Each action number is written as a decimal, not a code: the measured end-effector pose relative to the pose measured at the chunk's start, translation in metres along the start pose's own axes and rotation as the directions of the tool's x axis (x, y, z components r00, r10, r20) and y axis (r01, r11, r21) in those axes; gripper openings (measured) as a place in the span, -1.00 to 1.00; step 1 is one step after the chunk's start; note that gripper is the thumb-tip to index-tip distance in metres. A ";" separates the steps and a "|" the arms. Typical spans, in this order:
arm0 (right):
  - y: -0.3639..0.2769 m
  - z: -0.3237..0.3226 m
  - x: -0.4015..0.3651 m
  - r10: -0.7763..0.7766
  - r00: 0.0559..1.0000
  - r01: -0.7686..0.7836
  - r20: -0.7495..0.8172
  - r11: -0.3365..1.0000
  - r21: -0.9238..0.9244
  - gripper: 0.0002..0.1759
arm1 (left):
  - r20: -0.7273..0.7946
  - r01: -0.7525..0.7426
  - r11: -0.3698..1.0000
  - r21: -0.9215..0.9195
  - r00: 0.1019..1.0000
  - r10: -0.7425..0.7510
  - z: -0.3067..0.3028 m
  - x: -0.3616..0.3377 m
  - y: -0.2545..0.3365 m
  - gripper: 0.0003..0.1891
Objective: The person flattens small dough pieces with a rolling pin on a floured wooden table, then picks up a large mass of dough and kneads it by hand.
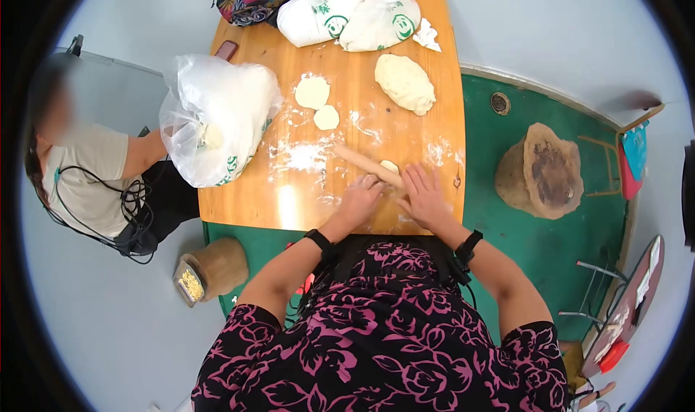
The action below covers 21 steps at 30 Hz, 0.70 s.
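A wooden rolling pin [358, 159] lies slantwise on the floured table [246, 206]. My right hand [426, 193] is on the pin's right end, its fingers reaching forward over it. On the pin's near side, my left hand [360, 201] has its fingers curled close against the wood; what they pinch is hidden. A small piece of dough [389, 166] shows just beyond the pin, partly covered by it. Two flattened dough rounds, a larger one [313, 92] and a smaller one [326, 117], lie farther back. At the back right rests a big lump of dough [405, 84].
A large plastic bag [224, 119] stands at the table's left, beside a seated person [94, 173] whose arm reaches it. Two more white bags [380, 21], a phone [226, 50] and crumpled tissue [427, 36] are at the back. Stump-like stools [539, 170] flank the table.
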State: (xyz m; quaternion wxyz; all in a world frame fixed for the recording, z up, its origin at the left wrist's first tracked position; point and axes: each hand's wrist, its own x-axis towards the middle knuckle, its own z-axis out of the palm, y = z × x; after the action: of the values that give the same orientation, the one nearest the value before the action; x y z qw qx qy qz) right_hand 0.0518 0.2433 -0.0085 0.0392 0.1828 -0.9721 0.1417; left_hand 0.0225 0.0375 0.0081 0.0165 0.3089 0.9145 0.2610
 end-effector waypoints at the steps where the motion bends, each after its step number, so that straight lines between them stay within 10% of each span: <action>1: -0.001 0.004 -0.003 -0.025 1.000 0.025 -0.015 1.000 -0.015 -0.40 | 0.000 -0.006 1.000 0.019 1.000 0.006 0.000 -0.003 0.002 -0.78; 8: 0.032 -0.018 0.028 0.107 0.991 -0.110 -0.082 0.993 -0.040 -0.45 | 0.070 0.307 0.907 -0.288 0.951 -0.300 -0.001 0.003 0.005 -0.75; 11: 0.013 -0.018 0.011 0.041 0.996 -0.037 -0.074 0.998 0.059 -0.49 | -0.144 0.400 0.913 -0.084 0.902 -0.408 -0.005 0.018 -0.004 -0.74; 17: 0.012 -0.004 0.004 0.112 0.986 -0.098 -0.122 0.989 0.115 -0.51 | -0.102 0.118 0.993 -0.020 0.988 -0.119 0.007 0.023 -0.006 -0.81; 21: 0.014 -0.014 0.006 0.130 0.983 -0.119 -0.130 0.989 0.090 -0.55 | 0.147 0.279 0.960 -0.034 0.951 -0.271 -0.001 0.021 0.000 -0.86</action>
State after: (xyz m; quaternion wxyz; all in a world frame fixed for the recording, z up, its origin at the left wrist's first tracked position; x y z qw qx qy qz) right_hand 0.0410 0.2582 0.0024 0.0889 0.1132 -0.9700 0.1959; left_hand 0.0052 0.0485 0.0116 0.1258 0.1955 0.9377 0.2582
